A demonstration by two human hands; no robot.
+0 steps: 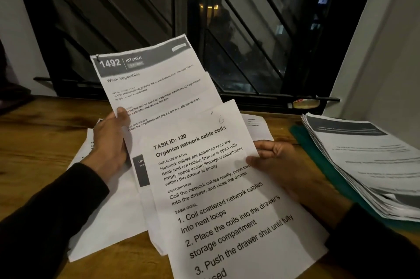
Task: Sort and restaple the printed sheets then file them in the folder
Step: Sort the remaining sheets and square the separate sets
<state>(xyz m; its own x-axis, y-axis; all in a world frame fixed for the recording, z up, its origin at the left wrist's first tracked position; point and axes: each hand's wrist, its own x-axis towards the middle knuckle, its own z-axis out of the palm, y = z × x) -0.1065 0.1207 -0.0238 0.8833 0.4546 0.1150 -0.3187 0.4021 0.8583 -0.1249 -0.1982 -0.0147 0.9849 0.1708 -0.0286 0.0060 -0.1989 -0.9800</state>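
My left hand [111, 142] grips the left edge of a stapled sheet headed "1492 Kitchen, Wash Vegetables" [154, 81], held up over the table; a staple sits at its top left corner. My right hand [281, 167] pinches the right edge of a sheet titled "Task ID: 120, Organize network cable coils" [227, 199], which overlaps the front of the first one. More loose sheets [109, 217] lie flat on the wooden table beneath. At the right, a green folder [322, 165] lies under a thick stack of printed sheets [368, 160].
A wooden table [45, 124] runs to a dark window with a metal grille [204, 28] at the back. A small yellowish object [305, 103] rests on the window sill. A white wall [391, 63] rises at the right behind the stack.
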